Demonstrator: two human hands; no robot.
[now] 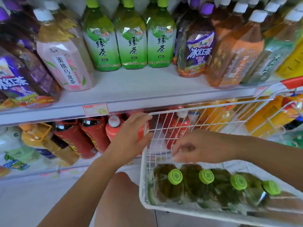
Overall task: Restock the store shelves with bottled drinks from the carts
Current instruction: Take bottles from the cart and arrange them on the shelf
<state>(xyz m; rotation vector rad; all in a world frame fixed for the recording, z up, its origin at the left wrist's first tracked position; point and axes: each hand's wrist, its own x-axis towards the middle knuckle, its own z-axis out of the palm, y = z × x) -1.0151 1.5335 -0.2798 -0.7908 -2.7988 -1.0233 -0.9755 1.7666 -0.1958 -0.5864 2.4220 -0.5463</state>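
On upper shelf [131,86]: three green bottles [131,40] labelled 绿茶.

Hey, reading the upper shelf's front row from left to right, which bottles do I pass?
Purple-labelled dark tea bottle → pink-labelled white-capped bottle → three green-labelled green-capped tea bottles → purple-capped purple-labelled bottle → orange-labelled white-capped bottle → pale green-labelled bottle.
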